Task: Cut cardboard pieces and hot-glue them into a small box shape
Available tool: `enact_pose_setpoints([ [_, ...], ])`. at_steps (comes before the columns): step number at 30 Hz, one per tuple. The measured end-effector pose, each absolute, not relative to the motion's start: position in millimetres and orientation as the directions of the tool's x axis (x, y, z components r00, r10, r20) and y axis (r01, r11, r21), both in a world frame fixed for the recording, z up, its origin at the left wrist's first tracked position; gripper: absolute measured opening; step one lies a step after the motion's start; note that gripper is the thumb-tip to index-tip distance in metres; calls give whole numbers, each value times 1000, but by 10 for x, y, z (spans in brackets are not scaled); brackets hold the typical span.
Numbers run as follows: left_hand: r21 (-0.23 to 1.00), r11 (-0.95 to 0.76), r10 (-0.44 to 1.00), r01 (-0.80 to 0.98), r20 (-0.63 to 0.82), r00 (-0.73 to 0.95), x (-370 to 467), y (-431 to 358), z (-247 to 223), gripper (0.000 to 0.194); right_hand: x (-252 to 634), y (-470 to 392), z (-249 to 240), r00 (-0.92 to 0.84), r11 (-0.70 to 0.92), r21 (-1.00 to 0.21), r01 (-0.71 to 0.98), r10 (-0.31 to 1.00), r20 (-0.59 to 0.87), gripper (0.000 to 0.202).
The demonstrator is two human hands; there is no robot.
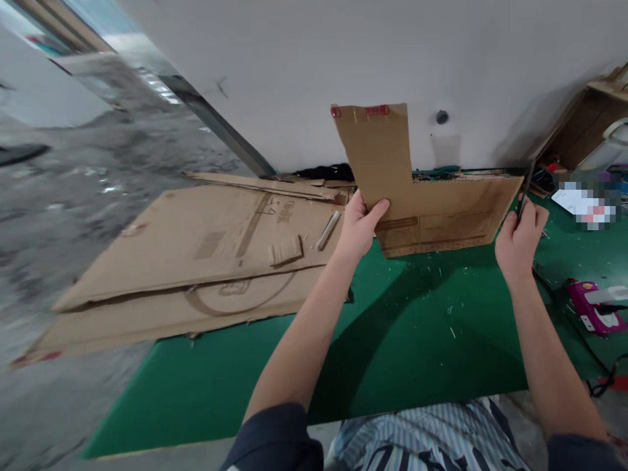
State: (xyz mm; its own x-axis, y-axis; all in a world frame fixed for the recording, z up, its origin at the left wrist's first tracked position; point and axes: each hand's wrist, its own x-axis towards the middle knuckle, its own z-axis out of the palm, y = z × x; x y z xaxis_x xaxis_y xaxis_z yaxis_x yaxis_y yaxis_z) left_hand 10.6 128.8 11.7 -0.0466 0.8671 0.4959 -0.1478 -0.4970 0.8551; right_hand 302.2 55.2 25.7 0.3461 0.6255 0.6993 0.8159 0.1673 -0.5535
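Observation:
My left hand (362, 226) grips an L-shaped piece of cardboard (380, 157) near its inner corner, with the thumb on the near face. Held up above the green table, the piece has one arm pointing upward and a longer one stretching to the right. My right hand (521, 239) is closed around a thin, dark, blade-like tool (528, 180) that points up beside the cardboard's right end. Its exact kind is hard to make out, and I cannot tell whether it touches the cardboard.
Large flat cardboard sheets (196, 248) lie on the left, overhanging the green table (417, 327). A small cardboard scrap (286, 251) and a pale stick (328, 230) rest on them. To the right are a purple power strip (596, 307), cables, and a cardboard box (574, 137). A white wall (392, 59) stands behind.

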Motion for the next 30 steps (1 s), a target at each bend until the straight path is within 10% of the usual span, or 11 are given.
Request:
enact_pose_setpoints([
  [10,817,-567,823,-101,565,-54,176,1294,84,43,2132,128,657,-132,217,-653,726,975,178,47],
  [20,818,-569,822,-82,564,-77,221,1251,102,37,1872,222,830,-137,182,-296,938,977,166,54],
  [30,852,-523,850,-26,518,-96,264,1212,115,49,1851,263,722,-107,205,-384,900,959,262,51],
])
